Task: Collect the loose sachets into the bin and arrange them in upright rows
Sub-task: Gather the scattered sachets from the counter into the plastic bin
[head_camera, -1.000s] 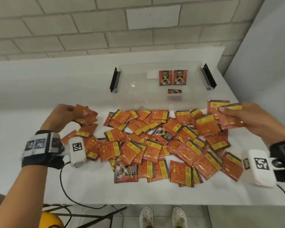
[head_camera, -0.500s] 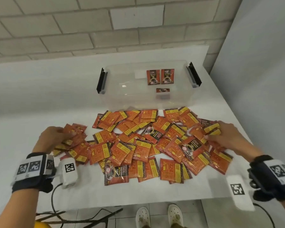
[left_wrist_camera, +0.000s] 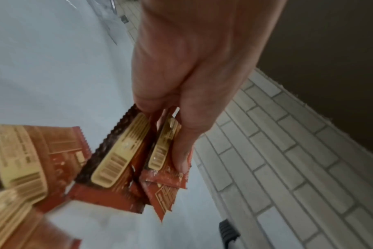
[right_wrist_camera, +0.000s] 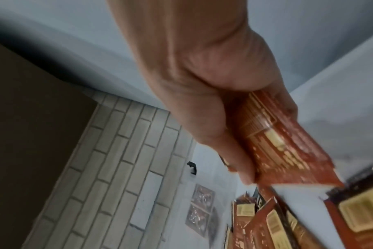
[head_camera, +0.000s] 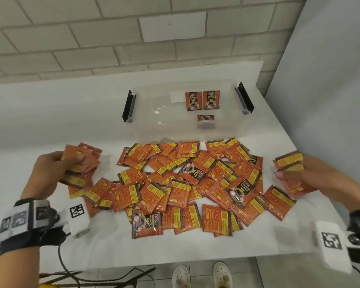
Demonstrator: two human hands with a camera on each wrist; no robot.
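Only the head view showed the clear plastic bin (head_camera: 150, 113) beyond both grips, 3 sachets inside. The left hand (head_camera: 48, 173) and right hand (head_camera: 320, 177) each clenched orange foil sachets (left_wrist_camera: 126, 151) above the white desk (head_camera: 50, 113).

White table (head_camera: 50, 113) against brick wall; clear bin (head_camera: 220, 129) standing at the back, loose sachets (head_camera: 175, 183) scattered flat in front.

Flat red-orange foil sachets with yellow label panels (head_camera: 187, 183) lie heaped, overlapping, on my table, a few black-front side up. Behind them the clear plastic bin with black latches (head_camera: 141, 121) holds two sachets upright against its far wall (head_camera: 202, 100), one lower down (head_camera: 205, 117).
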